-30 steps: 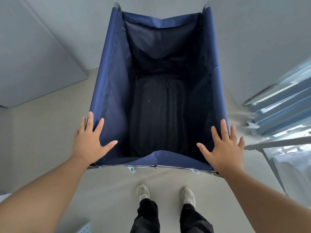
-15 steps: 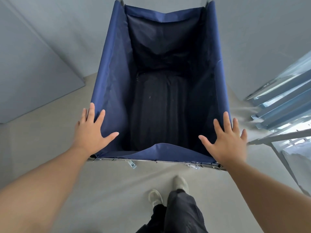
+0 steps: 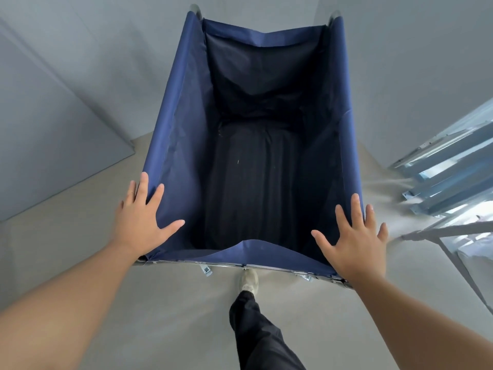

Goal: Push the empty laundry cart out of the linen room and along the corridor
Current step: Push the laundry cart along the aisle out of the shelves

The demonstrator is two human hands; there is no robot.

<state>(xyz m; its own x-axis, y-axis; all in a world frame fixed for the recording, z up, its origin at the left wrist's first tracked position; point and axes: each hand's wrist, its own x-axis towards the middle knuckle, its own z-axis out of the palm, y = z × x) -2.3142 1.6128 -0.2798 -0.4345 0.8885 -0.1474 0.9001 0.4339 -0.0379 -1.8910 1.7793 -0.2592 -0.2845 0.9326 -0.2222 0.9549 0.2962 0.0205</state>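
Laundry cart (image 3: 176, 134) of navy cloth on a metal frame stands on the pale floor (image 3: 66, 236), directly ahead of the person, its near rim just past one foot. Nearest the camera, a dark trouser leg (image 3: 256, 332) reaches forward to a light shoe (image 3: 249, 280) planted just under the cart's near edge. Both bare forearms stretch out to the near corners. The left hand (image 3: 138, 217) lies flat on the near left corner, fingers spread and extended along the left side edge, thumb splayed inward over the cloth; it presses rather than grips. The right hand (image 3: 354, 236) lies the same way on the near right corner, fingers fanned wide, thumb pointing inward, palm down on the cloth and rim.

Along the near edge a metal bar (image 3: 226, 264) shows below the sagging cloth hem, with small metal clips (image 3: 206, 271) hanging from it. The bag's inside is dark and holds nothing; its bottom is black and lightly creased. At the far corners two rounded metal posts (image 3: 194, 8) rise above the cloth.

To the right, near the cart's right side, stands a metal shelving rack (image 3: 440, 169) with pale, bright shelves. Grey wall panels (image 3: 53, 116) close in on the left, and a grey wall rises beyond the far edge.
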